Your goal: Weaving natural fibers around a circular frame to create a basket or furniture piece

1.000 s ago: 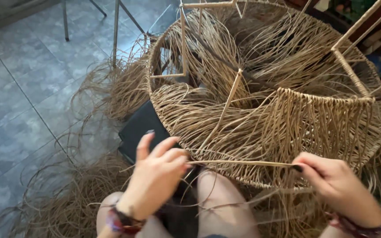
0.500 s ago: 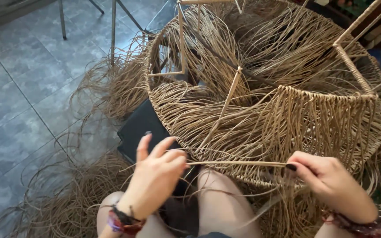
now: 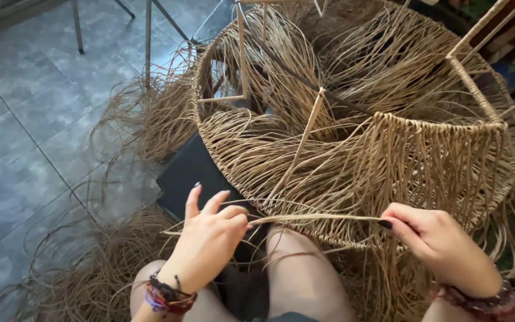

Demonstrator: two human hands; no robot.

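A large round wire frame (image 3: pixel 210 53) wrapped in tan fibre strands lies tilted in front of me, with a woven panel (image 3: pixel 442 167) on its right side. My left hand (image 3: pixel 213 238) pinches one end of a bundle of tan strands (image 3: pixel 317 218) near the frame's lower rim. My right hand (image 3: pixel 433 241) pinches the other end, so the bundle runs taut and level between both hands. Beaded bracelets sit on both wrists. My bare knees show below the hands.
Loose tan fibre (image 3: pixel 90 280) lies piled on the grey tiled floor (image 3: pixel 25 137) at left and under the frame. A black flat cushion or case (image 3: pixel 189 173) sits beneath the frame's left edge. Thin metal legs (image 3: pixel 148 42) stand at the top left.
Both hands have stayed at the lower rim, holding the strand bundle stretched between them. The right hand has shifted slightly left; the left hand barely moved.
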